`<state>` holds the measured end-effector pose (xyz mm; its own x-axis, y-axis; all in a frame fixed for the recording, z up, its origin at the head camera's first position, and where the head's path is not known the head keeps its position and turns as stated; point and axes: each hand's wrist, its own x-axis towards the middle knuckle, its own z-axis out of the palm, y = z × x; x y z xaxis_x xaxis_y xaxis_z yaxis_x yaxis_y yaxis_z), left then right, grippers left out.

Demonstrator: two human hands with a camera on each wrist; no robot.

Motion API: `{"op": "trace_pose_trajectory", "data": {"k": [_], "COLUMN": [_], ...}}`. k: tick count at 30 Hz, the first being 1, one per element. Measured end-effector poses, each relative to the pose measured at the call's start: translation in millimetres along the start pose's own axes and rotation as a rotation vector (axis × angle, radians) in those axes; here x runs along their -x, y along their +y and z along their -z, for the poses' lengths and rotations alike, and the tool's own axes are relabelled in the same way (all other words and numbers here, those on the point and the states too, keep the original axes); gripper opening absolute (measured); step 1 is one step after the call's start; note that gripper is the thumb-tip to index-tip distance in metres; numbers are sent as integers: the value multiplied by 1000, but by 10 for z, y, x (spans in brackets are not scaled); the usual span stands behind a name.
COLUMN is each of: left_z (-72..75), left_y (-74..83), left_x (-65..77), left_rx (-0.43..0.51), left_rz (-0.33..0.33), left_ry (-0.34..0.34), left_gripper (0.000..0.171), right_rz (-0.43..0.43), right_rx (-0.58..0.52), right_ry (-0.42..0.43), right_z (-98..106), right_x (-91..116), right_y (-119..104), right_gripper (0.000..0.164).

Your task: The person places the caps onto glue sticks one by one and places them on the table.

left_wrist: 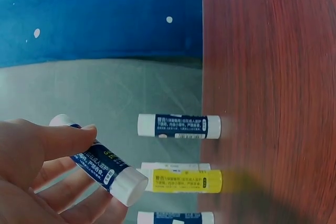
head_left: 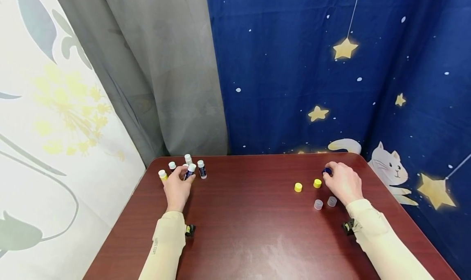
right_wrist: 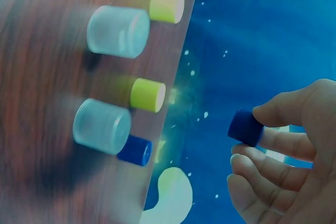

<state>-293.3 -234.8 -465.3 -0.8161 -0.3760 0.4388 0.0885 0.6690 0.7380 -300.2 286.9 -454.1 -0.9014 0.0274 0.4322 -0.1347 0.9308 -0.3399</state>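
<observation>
My left hand (head_left: 178,190) holds a dark blue glue stick with white ends (left_wrist: 102,163), tilted and raised off the table, thumb on one side and fingers on the other. Around it stand other glue sticks: a blue one (left_wrist: 181,126), a yellow one (left_wrist: 186,181) with a white one (left_wrist: 176,166) behind it, and another blue one (left_wrist: 176,217). At the far right, my right hand (head_left: 344,182) pinches a dark blue cap (right_wrist: 245,127) between thumb and fingers, above the table. A second blue cap (right_wrist: 135,150) stands on the table, partly behind a clear cap (right_wrist: 102,126).
Two yellow caps (head_left: 298,187) and two clear caps (head_left: 318,204) stand left of and nearer than my right hand. The reddish-brown table (head_left: 250,214) ends at a grey curtain (head_left: 184,67) and a blue starry curtain (head_left: 279,75). A pale patterned wall or curtain (head_left: 73,169) lies left.
</observation>
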Motion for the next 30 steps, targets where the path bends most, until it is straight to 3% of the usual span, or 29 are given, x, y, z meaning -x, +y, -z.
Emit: {"op": "trace_pose_trajectory", "data": {"k": [30], "left_z": [-112], "left_y": [215], "left_x": [50], "left_rx": [16], "left_rz": [-101], "left_ry": [-28], "left_gripper": [33], "right_rz": [8], "right_rx": [-66], "right_ry": [37], "right_z": [-34], "right_x": [-144], "right_y": [-485], "right_gripper": [24]}}
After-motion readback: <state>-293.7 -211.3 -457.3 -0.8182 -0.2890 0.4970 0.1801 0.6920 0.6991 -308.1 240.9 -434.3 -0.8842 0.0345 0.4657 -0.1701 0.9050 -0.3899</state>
